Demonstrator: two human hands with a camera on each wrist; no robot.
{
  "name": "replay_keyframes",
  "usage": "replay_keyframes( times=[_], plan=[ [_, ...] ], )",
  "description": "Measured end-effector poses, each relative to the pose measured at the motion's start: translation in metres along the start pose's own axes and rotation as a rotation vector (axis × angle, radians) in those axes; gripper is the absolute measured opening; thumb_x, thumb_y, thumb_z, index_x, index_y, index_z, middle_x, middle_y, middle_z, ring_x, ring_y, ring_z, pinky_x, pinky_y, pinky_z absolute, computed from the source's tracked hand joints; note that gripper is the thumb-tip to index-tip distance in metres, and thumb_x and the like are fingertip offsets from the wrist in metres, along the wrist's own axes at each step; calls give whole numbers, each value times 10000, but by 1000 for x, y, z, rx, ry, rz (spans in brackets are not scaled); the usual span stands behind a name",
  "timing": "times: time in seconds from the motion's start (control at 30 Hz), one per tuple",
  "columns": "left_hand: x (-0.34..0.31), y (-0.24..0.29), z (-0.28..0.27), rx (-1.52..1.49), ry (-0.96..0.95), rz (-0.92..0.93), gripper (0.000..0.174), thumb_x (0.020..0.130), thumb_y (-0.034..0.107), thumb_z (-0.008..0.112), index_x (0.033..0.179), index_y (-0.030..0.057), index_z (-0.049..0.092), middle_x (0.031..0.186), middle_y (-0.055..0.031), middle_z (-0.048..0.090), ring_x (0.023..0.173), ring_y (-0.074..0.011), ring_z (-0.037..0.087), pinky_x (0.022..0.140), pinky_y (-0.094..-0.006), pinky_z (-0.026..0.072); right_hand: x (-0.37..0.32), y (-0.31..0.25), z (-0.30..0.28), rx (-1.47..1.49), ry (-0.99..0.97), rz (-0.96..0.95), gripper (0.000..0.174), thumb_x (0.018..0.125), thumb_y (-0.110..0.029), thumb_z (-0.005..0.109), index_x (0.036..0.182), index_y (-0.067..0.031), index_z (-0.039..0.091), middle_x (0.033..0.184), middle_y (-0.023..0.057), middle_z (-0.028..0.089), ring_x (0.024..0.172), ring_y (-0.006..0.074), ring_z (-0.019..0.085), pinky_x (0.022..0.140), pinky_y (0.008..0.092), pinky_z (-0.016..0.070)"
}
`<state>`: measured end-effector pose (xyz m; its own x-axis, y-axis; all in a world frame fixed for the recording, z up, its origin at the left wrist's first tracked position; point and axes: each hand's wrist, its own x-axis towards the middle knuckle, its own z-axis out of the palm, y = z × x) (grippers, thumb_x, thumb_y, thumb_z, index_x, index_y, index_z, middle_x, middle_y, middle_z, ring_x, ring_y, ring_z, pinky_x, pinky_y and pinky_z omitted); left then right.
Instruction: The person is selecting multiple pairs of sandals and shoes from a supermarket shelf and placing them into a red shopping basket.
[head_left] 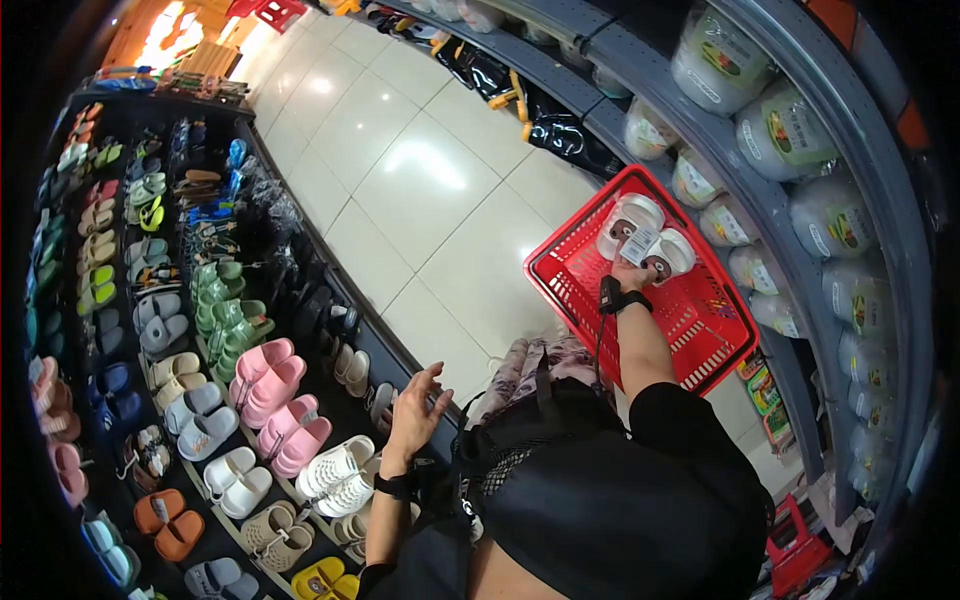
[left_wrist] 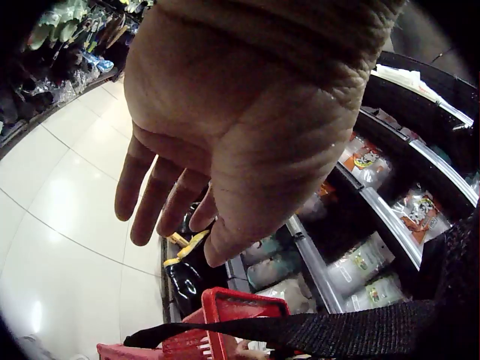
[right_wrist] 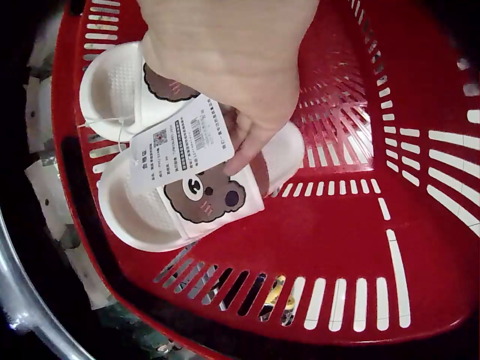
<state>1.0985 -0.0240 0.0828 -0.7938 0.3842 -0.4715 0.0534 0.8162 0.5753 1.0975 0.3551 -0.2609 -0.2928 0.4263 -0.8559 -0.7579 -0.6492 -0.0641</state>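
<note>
A pair of white slippers with brown bear faces lies inside a red shopping basket, a white paper tag attached to it. My right hand reaches into the basket and grips the pair where the two slippers meet, its fingers curled in between the bear straps. Part of the upper slipper is hidden by that hand in the right wrist view. My left hand is held in the air beside the shoe rack, fingers loosely extended, with nothing in it.
On the left a rack holds rows of footwear, including pink slippers and white clogs. Shelves of plastic-wrapped goods curve along the right. Black boots stand low by them. A tiled floor runs between.
</note>
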Motion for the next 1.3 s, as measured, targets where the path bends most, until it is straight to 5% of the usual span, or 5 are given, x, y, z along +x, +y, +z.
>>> replay_keyframes(
  times=[0.27,0.57,0.63,0.9,1.3],
  plan=[
    [-39,-35,-4,-26,57,-9,390,793,203,605,1138,64,488,1017,-142,562,855,-260,595,710,-354,478,-15,-17,-37,-507,28,83,736,752,-509,453,1213,55,348,1284,161,386,1208,309,353,1013,420,298],
    [-114,-85,1,-67,260,-30,393,809,241,580,1150,70,486,1057,-130,558,866,-253,595,738,-359,482,-27,-58,-68,-1003,-34,-93,494,744,-554,474,920,-101,562,824,52,577,664,191,530,553,287,424],
    [-122,-96,18,-118,279,-14,390,806,230,588,1148,67,494,1071,-129,560,855,-252,603,746,-345,484,78,-118,-105,-605,-845,716,493,758,-534,436,915,-86,570,742,40,557,621,171,515,539,293,427],
    [-267,-158,67,-276,524,-183,405,806,248,555,1152,50,480,1091,-132,539,884,-267,579,794,-376,445,-134,42,-46,-1573,-433,-324,293,789,-413,481,739,-127,434,576,-4,420,468,121,388,421,260,337],
    [-470,-258,110,-420,821,-572,415,784,269,572,1126,45,499,1083,-131,550,951,-277,557,802,-370,446,-399,286,-289,-1951,-1046,382,318,825,-236,531,586,-148,340,489,-40,288,386,81,285,347,236,243]
  ],
)
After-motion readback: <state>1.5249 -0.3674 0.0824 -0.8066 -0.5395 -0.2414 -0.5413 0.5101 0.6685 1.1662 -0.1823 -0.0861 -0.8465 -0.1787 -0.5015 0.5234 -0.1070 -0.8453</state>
